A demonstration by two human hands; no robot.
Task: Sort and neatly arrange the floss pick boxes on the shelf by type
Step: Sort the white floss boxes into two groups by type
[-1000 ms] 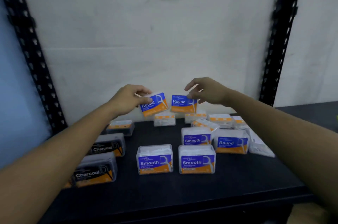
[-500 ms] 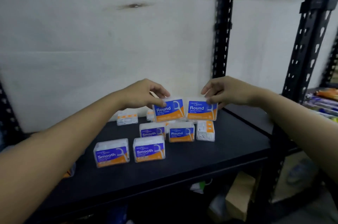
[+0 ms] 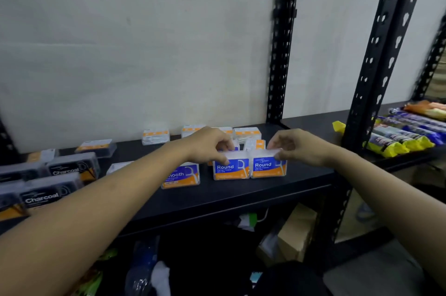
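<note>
Left hand, at frame centre, grips the top edge of the left Round box; the thumb lies on the front upper corner and the fingers curl over the back. Right hand, just right of centre, pinches the top edge of the right Round box between thumb and fingertips.

Both Round boxes stand upright on the black shelf, near its front edge, a little right of centre. They sit side by side, sides touching, blue-and-orange labels facing the camera.

A Smooth box stands just left of the left Round box, partly covered by the left forearm. Whether the two touch cannot be told.

Charcoal boxes, dark-lidded, are grouped at the left edge of the frame, well apart from the Round boxes.

Several back boxes lie along the rear of the shelf against the pale wall, above and behind the hands. Their labels are too small to read.

A black perforated post rises right of centre. To its right, on the adjoining shelf, lie rolled packets in blue and yellow wrap. A carton sits below the shelf, lower right of centre.
</note>
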